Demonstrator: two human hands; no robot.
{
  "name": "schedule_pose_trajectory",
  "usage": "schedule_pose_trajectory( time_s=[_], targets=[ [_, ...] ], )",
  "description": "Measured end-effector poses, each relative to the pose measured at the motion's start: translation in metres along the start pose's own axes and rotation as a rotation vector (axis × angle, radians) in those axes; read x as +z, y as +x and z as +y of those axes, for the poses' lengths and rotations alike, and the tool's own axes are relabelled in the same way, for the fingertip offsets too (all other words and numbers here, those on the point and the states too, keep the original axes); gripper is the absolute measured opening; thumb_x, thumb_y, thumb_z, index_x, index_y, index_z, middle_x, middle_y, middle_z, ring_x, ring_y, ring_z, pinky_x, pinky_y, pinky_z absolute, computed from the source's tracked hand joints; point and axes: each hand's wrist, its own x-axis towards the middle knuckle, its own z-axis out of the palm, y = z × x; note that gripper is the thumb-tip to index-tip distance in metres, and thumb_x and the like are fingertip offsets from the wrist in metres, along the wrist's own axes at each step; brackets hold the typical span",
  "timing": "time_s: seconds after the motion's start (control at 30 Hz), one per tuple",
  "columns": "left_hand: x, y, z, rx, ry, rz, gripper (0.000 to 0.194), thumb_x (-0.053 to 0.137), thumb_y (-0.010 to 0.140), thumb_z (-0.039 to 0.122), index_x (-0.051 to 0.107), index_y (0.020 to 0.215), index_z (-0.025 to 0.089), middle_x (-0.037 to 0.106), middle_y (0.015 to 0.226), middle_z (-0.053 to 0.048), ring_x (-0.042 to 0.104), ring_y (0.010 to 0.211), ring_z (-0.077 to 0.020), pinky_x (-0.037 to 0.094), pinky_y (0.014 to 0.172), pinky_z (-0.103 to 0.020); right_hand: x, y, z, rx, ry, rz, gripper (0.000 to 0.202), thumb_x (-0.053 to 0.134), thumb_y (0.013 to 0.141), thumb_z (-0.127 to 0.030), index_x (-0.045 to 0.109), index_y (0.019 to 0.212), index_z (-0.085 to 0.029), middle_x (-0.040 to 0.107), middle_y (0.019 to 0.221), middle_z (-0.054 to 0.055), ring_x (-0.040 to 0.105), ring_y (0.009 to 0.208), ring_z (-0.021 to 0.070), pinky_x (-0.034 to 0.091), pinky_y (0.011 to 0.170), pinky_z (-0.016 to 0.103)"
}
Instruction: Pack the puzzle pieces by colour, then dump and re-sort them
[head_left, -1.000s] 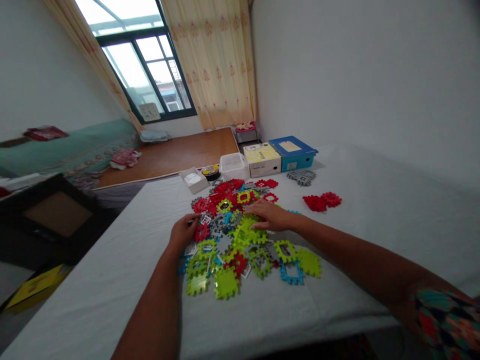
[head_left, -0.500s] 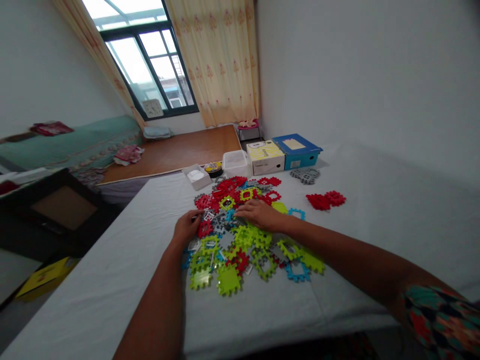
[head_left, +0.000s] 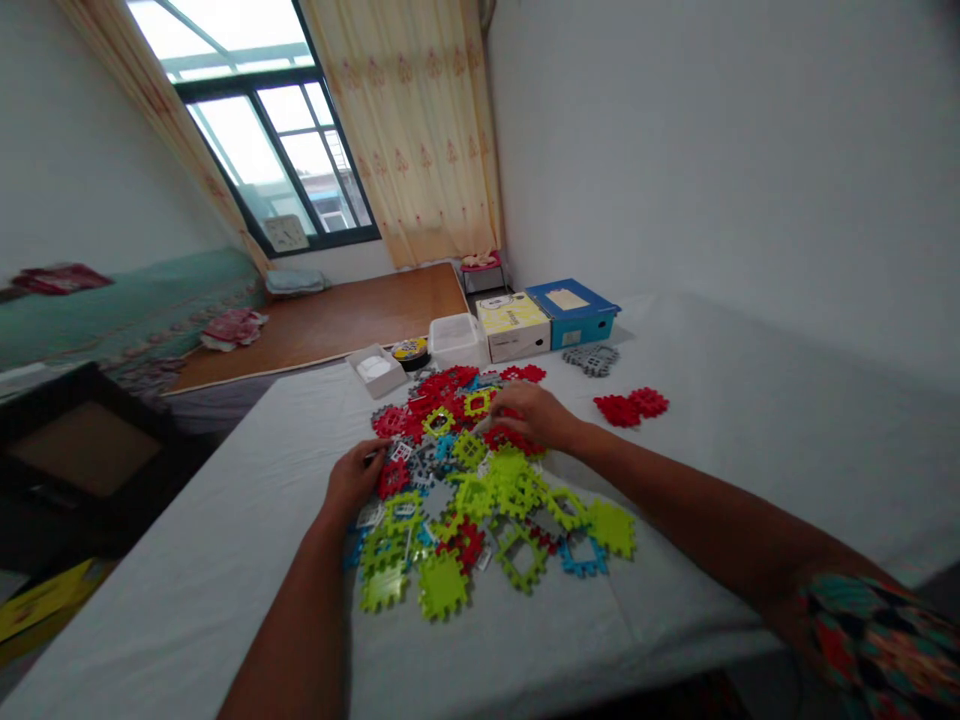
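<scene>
A heap of flat toothed plastic pieces in red, lime green, grey, blue and white covers the middle of the cloth. My left hand [head_left: 355, 480] rests at the heap's left edge, fingers curled beside a small white piece [head_left: 401, 452] and a red piece [head_left: 393, 479]. Over the upper right of the heap, my right hand [head_left: 531, 416] has its fingertips pinched on a small grey piece [head_left: 482, 425]. Below that hand lie several lime green pieces [head_left: 517, 482].
Behind the heap stand a white tray [head_left: 377, 371], a round tin [head_left: 410, 352], a clear plastic box [head_left: 457, 340], a yellow-white box [head_left: 514, 327] and a blue box [head_left: 574, 312]. Grey pieces [head_left: 591, 360] and red pieces [head_left: 631, 406] lie apart on the right.
The view has shifted, so the table sits lower and further left. My right hand has risen slightly over the heap, and a grey piece now shows at its fingertips. My left hand stays at the edge.
</scene>
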Motion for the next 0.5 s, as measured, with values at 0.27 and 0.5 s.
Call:
schedule_pose_trajectory(
  time_s=[0.27,0.5],
  targets=[
    [-0.001,0.001,-0.001,0.001,0.010,0.019,0.031,0.050,0.086,0.034,0.071,0.109,0.027,0.074,0.111,-0.001,0.071,0.091,-0.0192,0.053,0.084,-0.028,-0.089,-0.058,0.156,0.880,-0.156,0.370,0.018,0.064,0.079,-0.026,0.067,0.094,-0.016,0.073,0.092,0.008,0.066,0.080,0.0182,0.050,0.072,0.030],
    [-0.001,0.002,-0.002,-0.005,0.014,0.014,0.032,0.051,0.085,0.034,0.071,0.109,0.026,0.073,0.111,-0.003,0.071,0.093,-0.0203,0.053,0.084,-0.029,-0.114,-0.129,0.217,1.160,-0.407,0.154,0.018,0.066,0.074,-0.029,0.075,0.083,-0.017,0.074,0.091,0.011,0.068,0.083,0.0235,0.050,0.074,0.032]
  ],
)
